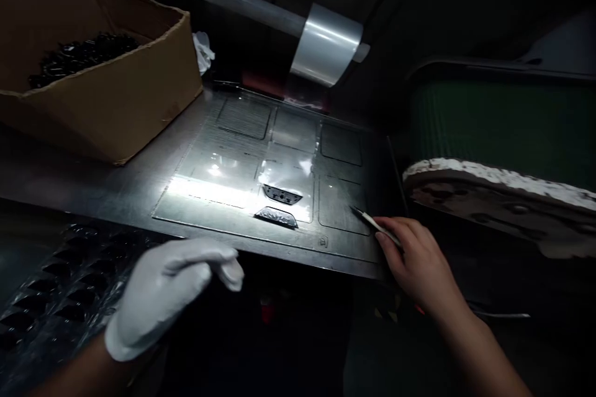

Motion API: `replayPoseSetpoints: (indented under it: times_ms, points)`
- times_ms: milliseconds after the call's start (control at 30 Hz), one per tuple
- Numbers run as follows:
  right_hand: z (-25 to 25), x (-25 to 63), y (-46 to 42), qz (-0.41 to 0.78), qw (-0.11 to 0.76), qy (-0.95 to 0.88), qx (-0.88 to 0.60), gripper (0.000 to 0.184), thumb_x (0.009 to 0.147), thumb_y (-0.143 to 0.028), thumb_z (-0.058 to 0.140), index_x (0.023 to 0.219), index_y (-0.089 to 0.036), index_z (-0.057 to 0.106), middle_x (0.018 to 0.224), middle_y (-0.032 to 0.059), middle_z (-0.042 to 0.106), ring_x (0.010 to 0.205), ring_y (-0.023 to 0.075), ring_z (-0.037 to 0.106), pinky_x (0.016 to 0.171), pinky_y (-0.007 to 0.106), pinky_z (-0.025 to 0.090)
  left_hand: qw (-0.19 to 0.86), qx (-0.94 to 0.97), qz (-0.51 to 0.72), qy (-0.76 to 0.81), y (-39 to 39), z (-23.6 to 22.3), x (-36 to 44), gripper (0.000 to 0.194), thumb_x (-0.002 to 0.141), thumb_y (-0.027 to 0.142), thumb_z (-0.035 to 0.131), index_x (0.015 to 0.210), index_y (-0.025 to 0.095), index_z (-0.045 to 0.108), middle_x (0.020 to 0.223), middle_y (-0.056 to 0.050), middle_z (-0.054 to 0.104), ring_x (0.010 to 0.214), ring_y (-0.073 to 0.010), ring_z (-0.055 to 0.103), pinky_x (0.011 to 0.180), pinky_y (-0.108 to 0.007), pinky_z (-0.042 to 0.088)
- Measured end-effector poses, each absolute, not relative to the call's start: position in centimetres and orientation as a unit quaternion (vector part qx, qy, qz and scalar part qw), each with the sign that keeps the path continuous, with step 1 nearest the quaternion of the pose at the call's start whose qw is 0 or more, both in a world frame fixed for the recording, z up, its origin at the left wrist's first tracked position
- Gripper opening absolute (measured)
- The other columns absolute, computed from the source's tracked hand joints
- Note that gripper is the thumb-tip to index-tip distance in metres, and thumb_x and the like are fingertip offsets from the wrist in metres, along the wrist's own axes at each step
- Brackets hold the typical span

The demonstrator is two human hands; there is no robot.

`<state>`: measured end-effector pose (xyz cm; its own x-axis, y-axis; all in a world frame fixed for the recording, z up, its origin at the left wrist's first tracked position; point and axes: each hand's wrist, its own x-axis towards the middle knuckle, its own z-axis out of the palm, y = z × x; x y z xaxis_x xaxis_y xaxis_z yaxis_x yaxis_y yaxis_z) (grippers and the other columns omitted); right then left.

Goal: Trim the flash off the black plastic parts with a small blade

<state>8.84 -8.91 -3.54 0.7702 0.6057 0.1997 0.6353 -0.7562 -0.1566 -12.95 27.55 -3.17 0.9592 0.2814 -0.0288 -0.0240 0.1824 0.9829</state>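
My left hand [170,288], in a white glove, hovers below the front edge of a metal plate [233,223], its fingers loosely curled with nothing seen in them. My bare right hand [414,257] rests at the plate's front right corner and grips a thin pointed tool [372,221], tip aimed at the plate. Two small dark curved parts [282,195] [277,216] lie on clear film [223,167] in the plate's middle front. The plate carries several shallow rectangular recesses.
An open cardboard box [116,105] with dark small parts stands at the left. A roll of clear film [326,43] hangs on a bar behind the plate. A black plastic tray [56,298] with pockets lies at the lower left. A green machine housing [503,124] is at the right.
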Motion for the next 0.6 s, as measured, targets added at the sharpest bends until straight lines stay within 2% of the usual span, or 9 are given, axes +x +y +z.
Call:
replayPoseSetpoints:
  times_ms: [100, 167, 233, 300, 367, 433, 533, 600]
  points:
    - [-4.4, 9.0, -9.6, -0.080, 0.127, -0.326, -0.933, 0.029, 0.108, -0.036, 0.047, 0.125, -0.021, 0.065, 0.116, 0.0106, 0.069, 0.109, 0.0276, 0.067, 0.090, 0.042, 0.057, 0.674, 0.701, 0.187, 0.139, 29.3, -1.4, -10.9, 0.020, 0.096, 0.044, 0.073, 0.101, 0.028, 0.085, 0.083, -0.004, 0.081, 0.075, -0.0262, 0.079, 0.071, -0.039, 0.069]
    - [-3.8, 8.7, -8.9, -0.099, 0.145, -0.315, -0.933, 0.027, 0.109, -0.033, 0.045, 0.125, -0.021, 0.064, 0.116, 0.0101, 0.067, 0.101, 0.0242, 0.069, 0.083, 0.038, 0.057, 0.599, 0.750, 0.227, 0.166, 29.8, -0.8, -9.1, 0.019, 0.098, 0.039, 0.072, 0.108, 0.029, 0.083, 0.094, -0.002, 0.082, 0.089, -0.0250, 0.079, 0.085, -0.040, 0.068]
    - [-2.7, 8.2, -7.4, -0.112, 0.168, -0.317, -0.927, 0.027, 0.109, -0.031, 0.047, 0.129, -0.022, 0.062, 0.118, 0.0088, 0.066, 0.093, 0.0206, 0.069, 0.078, 0.034, 0.056, 0.497, 0.824, 0.236, 0.138, 30.1, -0.5, -7.1, 0.024, 0.098, 0.037, 0.072, 0.119, 0.027, 0.080, 0.116, -0.003, 0.080, 0.112, -0.0262, 0.075, 0.106, -0.045, 0.060]
    - [-1.4, 7.9, -5.2, -0.099, 0.182, -0.362, -0.909, 0.027, 0.109, -0.031, 0.050, 0.133, -0.025, 0.061, 0.120, 0.0065, 0.066, 0.096, 0.0188, 0.070, 0.080, 0.032, 0.056, 0.387, 0.896, 0.209, 0.055, 30.4, -0.7, -5.1, 0.031, 0.097, 0.034, 0.072, 0.125, 0.023, 0.078, 0.142, -0.006, 0.070, 0.137, -0.0299, 0.061, 0.122, -0.050, 0.046]
    - [-0.3, 7.8, -2.4, -0.064, 0.173, -0.439, -0.879, 0.029, 0.109, -0.031, 0.051, 0.136, -0.026, 0.060, 0.123, 0.0053, 0.067, 0.104, 0.0190, 0.070, 0.083, 0.031, 0.056, 0.316, 0.934, 0.166, -0.014, 30.8, -1.1, -3.5, 0.029, 0.095, 0.032, 0.072, 0.121, 0.019, 0.079, 0.156, -0.010, 0.057, 0.153, -0.0343, 0.043, 0.128, -0.054, 0.036]
    - [0.4, 8.0, 0.8, -0.031, 0.141, -0.509, -0.849, 0.029, 0.110, -0.032, 0.050, 0.136, -0.024, 0.061, 0.123, 0.0048, 0.068, 0.099, 0.0186, 0.071, 0.077, 0.031, 0.056, 0.284, 0.948, 0.134, -0.048, 30.9, -1.4, -2.5, 0.022, 0.094, 0.030, 0.072, 0.110, 0.018, 0.081, 0.160, -0.011, 0.052, 0.157, -0.0374, 0.035, 0.129, -0.058, 0.032]
    - [1.0, 8.3, 5.1, -0.017, 0.079, -0.555, -0.828, 0.029, 0.110, -0.031, 0.047, 0.131, -0.024, 0.064, 0.116, 0.0034, 0.070, 0.082, 0.0180, 0.071, 0.061, 0.033, 0.050, 0.263, 0.955, 0.114, -0.071, 30.8, -1.6, -2.1, 0.011, 0.092, 0.024, 0.073, 0.099, 0.019, 0.079, 0.154, -0.010, 0.056, 0.152, -0.0387, 0.040, 0.128, -0.061, 0.034]
    - [1.1, 8.5, 7.1, -0.014, 0.040, -0.560, -0.827, 0.029, 0.109, -0.031, 0.047, 0.129, -0.025, 0.066, 0.112, 0.0024, 0.071, 0.074, 0.0180, 0.069, 0.054, 0.033, 0.043, 0.254, 0.957, 0.113, -0.082, 30.7, -1.5, -2.1, 0.009, 0.092, 0.021, 0.071, 0.098, 0.019, 0.078, 0.148, -0.010, 0.060, 0.146, -0.0379, 0.045, 0.125, -0.060, 0.038]
